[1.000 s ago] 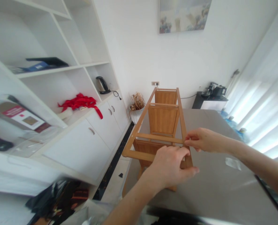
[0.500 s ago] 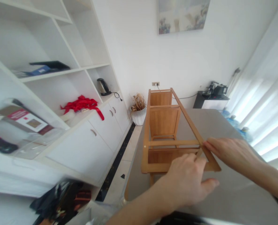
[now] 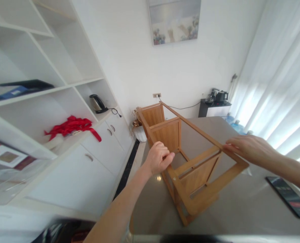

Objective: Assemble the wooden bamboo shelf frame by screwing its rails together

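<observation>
A light wooden rack (image 3: 166, 135) stands tilted at an angle on the grey table (image 3: 230, 212). It has two long side rails, crossbars and several flat panels between them. Around its left rail, near the closer end, the fingers of my left hand (image 3: 159, 158) are wrapped. On the opposite side my right hand (image 3: 251, 146) grips the right rail where a crossbar meets it. The near end of the rack, with its broad end bar, points toward me. My fingers hide parts of both rails.
A dark phone-like device (image 3: 290, 197) lies on the table at right. White shelving (image 3: 63, 125) with red ribbon (image 3: 72, 127) and a kettle (image 3: 97, 103) runs along the left. Blue water bottles (image 3: 237, 127) and a small black-topped cabinet (image 3: 218, 109) stand beyond the table.
My left hand has moved from the rack's near end to its left rail. The rack has turned and tilted, its near end swinging right. My right hand stays on the right rail.
</observation>
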Available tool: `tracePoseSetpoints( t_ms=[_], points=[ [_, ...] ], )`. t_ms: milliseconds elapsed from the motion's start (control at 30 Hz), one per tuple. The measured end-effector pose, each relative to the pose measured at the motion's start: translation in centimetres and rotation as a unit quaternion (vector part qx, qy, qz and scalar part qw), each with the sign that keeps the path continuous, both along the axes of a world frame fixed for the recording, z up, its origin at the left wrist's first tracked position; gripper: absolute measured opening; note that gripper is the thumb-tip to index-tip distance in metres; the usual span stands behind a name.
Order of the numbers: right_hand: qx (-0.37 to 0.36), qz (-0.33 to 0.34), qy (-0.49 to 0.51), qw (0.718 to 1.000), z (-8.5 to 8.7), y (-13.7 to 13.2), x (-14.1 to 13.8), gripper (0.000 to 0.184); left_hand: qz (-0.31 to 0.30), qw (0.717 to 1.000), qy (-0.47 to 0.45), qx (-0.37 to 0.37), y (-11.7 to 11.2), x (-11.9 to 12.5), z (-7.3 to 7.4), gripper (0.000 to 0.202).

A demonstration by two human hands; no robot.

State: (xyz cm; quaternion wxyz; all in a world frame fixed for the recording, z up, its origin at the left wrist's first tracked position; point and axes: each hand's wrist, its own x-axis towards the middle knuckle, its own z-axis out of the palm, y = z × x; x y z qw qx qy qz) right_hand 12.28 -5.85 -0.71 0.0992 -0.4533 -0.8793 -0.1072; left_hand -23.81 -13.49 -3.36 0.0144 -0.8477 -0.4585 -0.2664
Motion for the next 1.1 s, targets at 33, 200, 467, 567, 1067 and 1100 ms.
tracePoseSetpoints(
  t_ms=[33,200,467,567,1067,1100],
  points=[
    [-0.010,-0.008,-0.012,1.000,-0.1,0.4,0.3,0.050,0.009,1.000,-0.007,0.005,-0.2,0.6,-0.1,0.045],
    [-0.020,0.053,-0.032,0.998,-0.2,2.2,1.3,0.049,0.058,0.997,-0.051,0.020,-0.6,2.7,0.0,0.042],
    [0.012,0.091,-0.028,0.995,-0.6,2.5,1.2,0.046,0.064,0.995,-0.074,0.033,-0.6,2.9,-0.4,0.039],
    [0.026,0.054,-0.019,0.998,-1.0,2.1,1.1,0.048,0.064,0.994,-0.079,0.036,-0.6,3.0,-0.7,0.038],
    [-0.032,-0.146,-0.089,0.985,0.0,-0.2,-1.4,0.045,0.078,0.991,-0.092,0.051,-0.7,3.8,-1.2,0.037],
    [-0.036,-0.161,-0.087,0.982,0.1,-0.3,-1.5,0.045,0.080,0.991,-0.091,0.053,-0.7,3.9,-1.3,0.037]
  ],
)
